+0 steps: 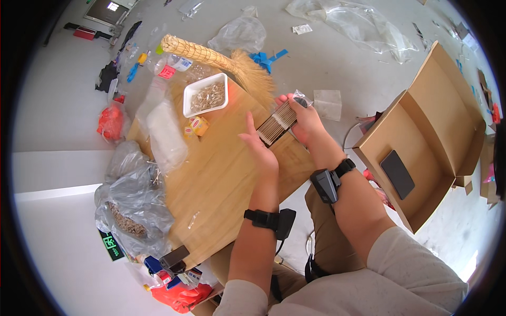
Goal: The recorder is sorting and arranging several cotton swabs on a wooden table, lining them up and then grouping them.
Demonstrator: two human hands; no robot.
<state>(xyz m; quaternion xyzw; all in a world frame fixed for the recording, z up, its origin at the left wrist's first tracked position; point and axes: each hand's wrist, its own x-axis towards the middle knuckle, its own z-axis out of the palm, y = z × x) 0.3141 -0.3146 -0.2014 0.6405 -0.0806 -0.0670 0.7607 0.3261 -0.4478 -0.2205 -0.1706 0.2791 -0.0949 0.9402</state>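
Note:
My right hand (pixel 308 124) grips a clear plastic packet of thin brown sticks (pixel 278 124), lined up side by side with dark ends. The packet is tilted above the table's far right edge. My left hand (pixel 258 147) is open, its fingers stretched out, with the palm close by the packet's lower left end; whether it touches is hard to tell. Left of the hands, a white plastic tray (pixel 226 100) on the wooden table (pixel 211 184) holds many small brownish sticks. Beside the tray sit small yellow boxes (pixel 198 126).
A straw broom (pixel 232 64) lies across the table's far end. Clear plastic bags (pixel 164 129) and a grey bag (pixel 134 184) lie along the left side. At the right, an open cardboard box (pixel 421 145) holds a dark phone (pixel 398 174). Plastic sheeting (pixel 353 23) litters the floor.

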